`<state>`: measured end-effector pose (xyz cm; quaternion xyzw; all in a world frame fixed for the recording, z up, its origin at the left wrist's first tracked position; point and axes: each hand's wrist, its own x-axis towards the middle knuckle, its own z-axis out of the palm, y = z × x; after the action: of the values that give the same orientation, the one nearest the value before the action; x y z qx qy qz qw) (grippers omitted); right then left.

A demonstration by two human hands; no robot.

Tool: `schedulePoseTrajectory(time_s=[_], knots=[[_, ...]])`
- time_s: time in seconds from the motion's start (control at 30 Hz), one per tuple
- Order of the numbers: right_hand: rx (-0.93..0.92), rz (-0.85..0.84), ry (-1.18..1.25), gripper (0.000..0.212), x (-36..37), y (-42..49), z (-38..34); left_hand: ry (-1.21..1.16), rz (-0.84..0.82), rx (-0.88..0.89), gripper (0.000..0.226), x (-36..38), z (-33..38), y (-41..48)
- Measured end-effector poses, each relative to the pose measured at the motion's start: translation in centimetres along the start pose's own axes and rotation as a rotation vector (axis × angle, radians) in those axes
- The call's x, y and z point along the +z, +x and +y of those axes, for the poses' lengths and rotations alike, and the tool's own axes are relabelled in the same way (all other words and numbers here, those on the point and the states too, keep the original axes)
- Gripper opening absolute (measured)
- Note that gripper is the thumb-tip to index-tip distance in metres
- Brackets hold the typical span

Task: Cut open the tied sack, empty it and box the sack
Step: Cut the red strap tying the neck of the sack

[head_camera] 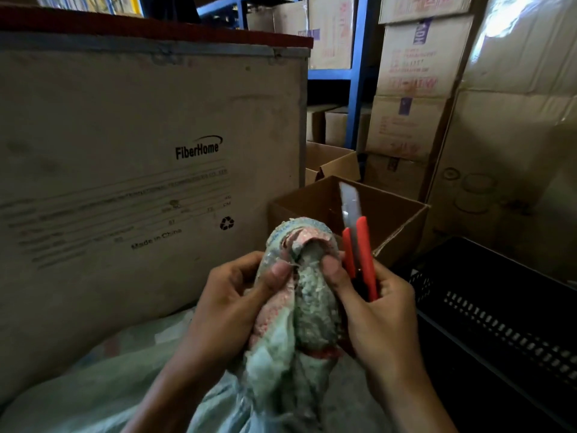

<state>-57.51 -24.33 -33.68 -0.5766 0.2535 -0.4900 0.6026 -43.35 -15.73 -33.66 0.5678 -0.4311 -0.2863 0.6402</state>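
Head view: sack neck bunched, apparently still tied, held between both hands. Left hand grip closed on neck; right hand grip holding cutter, blade out. Cutting, emptying, boxing outstanding; open box just behind.

We see a pale green woven plastic sack with a bunched neck showing pink and red patches on its weave. Just right of the sack neck stands a red-handled utility knife with a silver-grey blade. Behind the sack is a plain brown open cardboard box, and left of the sack a large beige crate carries black printed lettering and a recycling mark. Right of the sack sits a black slotted plastic crate; far behind it rise blue metal shelf posts.
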Motion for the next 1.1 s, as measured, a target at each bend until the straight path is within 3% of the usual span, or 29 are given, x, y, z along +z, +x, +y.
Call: schedulePoseTrajectory(time_s=[0.07, 0.2, 0.27, 0.37, 0.5, 0.57, 0.7, 0.8, 1.0, 1.1], knots=[[0.025, 0.011, 0.031, 0.018, -0.4, 0.3, 0.3, -0.024, -0.013, 0.002, 0.033, -0.4, 0.2, -0.1], [0.187, -0.056, 0.131, 0.039, -1.2, 0.7, 0.9, -0.081, -0.078, 0.019, 0.04, -1.1, 0.2, 0.5], [0.25, -0.047, 0.202, 0.044, -1.3, 0.8, 1.0, -0.142, -0.099, -0.054, 0.046, -1.4, -0.3, 1.0], [0.146, 0.025, 0.107, 0.038, -1.1, 0.7, 1.0, -0.145, -0.17, -0.062, 0.019, -1.7, -0.8, 1.2], [0.056, 0.134, -0.116, 0.019, -0.9, 0.7, 1.8, -0.12, -0.342, -0.085, 0.076, -2.4, -1.8, 0.6], [0.047, 0.169, -0.218, 0.02, -1.0, 0.9, 2.1, 0.004, -0.351, -0.091, 0.074, -2.4, -1.5, 0.2], [-0.011, 0.219, -0.306, 0.011, -1.6, 1.2, 1.6, 0.03, -0.166, -0.137, 0.065, -2.2, -1.0, 0.1], [0.004, 0.166, -0.273, 0.009, -1.4, 0.6, 0.1, 0.019, 0.004, -0.161, 0.061, -1.7, -1.2, 0.8], [0.078, -0.138, -0.235, 0.022, 1.0, -1.4, -1.9, 0.013, 0.247, -0.161, 0.11, -1.8, -1.7, 1.9], [-0.041, -0.177, -0.398, 0.016, 1.7, -2.0, -1.5, -0.154, 0.252, -0.217, 0.109, -2.0, -0.8, 1.9]])
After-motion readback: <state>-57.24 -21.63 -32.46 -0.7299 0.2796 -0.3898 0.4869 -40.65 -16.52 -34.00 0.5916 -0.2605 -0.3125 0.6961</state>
